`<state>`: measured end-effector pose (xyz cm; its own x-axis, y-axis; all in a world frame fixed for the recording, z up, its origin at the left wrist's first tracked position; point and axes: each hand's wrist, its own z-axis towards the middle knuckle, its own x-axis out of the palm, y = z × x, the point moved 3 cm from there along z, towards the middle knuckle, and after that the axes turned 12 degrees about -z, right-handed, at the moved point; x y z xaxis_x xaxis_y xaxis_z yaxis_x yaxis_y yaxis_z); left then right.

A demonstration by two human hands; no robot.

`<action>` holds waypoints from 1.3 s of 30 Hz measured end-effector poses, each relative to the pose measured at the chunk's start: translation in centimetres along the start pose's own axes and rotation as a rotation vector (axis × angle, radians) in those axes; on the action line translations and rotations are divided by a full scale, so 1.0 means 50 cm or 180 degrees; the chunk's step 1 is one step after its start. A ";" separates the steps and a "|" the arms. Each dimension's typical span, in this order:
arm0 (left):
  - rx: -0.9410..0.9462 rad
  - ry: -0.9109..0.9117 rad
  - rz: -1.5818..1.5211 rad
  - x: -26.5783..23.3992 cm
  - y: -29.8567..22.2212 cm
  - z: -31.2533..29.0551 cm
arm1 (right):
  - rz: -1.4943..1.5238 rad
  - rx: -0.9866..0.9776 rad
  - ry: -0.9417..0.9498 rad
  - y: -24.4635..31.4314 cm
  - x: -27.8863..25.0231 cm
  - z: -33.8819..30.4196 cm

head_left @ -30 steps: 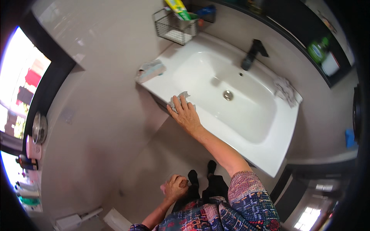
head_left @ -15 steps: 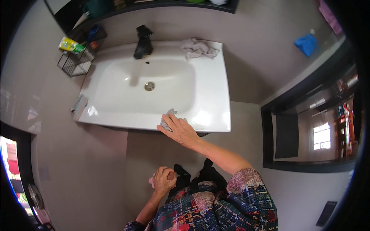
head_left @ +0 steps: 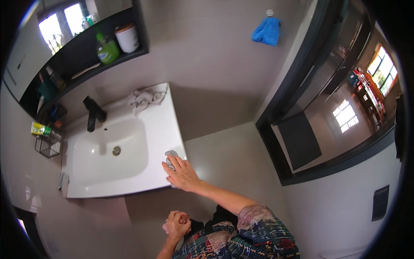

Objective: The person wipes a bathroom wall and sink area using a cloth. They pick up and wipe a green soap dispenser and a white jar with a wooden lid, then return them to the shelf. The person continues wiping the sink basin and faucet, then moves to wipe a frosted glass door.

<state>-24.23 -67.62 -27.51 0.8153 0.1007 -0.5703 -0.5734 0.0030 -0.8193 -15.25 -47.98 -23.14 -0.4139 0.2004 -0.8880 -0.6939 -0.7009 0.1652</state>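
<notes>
At the front right corner of the white washbasin (head_left: 161, 175), my right hand (head_left: 183, 175) presses a crumpled grey cloth (head_left: 171, 153) against the rim. The fingers lie over the cloth and partly hide it. Lower down, in front of my body, my left hand (head_left: 176, 224) is closed around something pink (head_left: 164, 227); most of it is hidden by the fingers, so its kind does not show. A second, bunched greyish cloth (head_left: 144, 100) lies on the basin's back right corner. Another grey cloth (head_left: 64, 184) hangs over the front left corner.
A black faucet (head_left: 95, 114) stands behind the bowl. On the left wall, a wire basket (head_left: 49, 143) holds a yellow-green tube (head_left: 39, 129). Above the basin, a dark shelf (head_left: 86, 71) carries a green pump bottle (head_left: 106, 48) and a white jar (head_left: 127, 39). A blue cloth (head_left: 266, 32) hangs from a wall hook.
My right hand has slid the grey cloth rightward along the front rim to the corner. The view has turned to the right. My left hand keeps its closed hold.
</notes>
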 end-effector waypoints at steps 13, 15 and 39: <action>-0.0885 0.1230 0.0373 0.300 -0.133 0.114 | 0.2124 0.1737 0.0882 -0.079 0.084 -0.115; -0.0361 0.1916 0.0364 0.376 -0.147 0.150 | 0.2538 0.1490 0.1213 -0.091 0.077 -0.146; 0.0303 0.1770 -0.0834 0.701 -0.421 0.619 | 0.2900 0.3426 -0.0828 -0.997 -0.454 -0.272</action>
<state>13.90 -33.38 -28.39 0.8353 -0.4486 -0.3179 -0.3323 0.0487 -0.9419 36.76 -26.90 -17.09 -0.9616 0.1711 -0.2147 -0.1847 0.1757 0.9670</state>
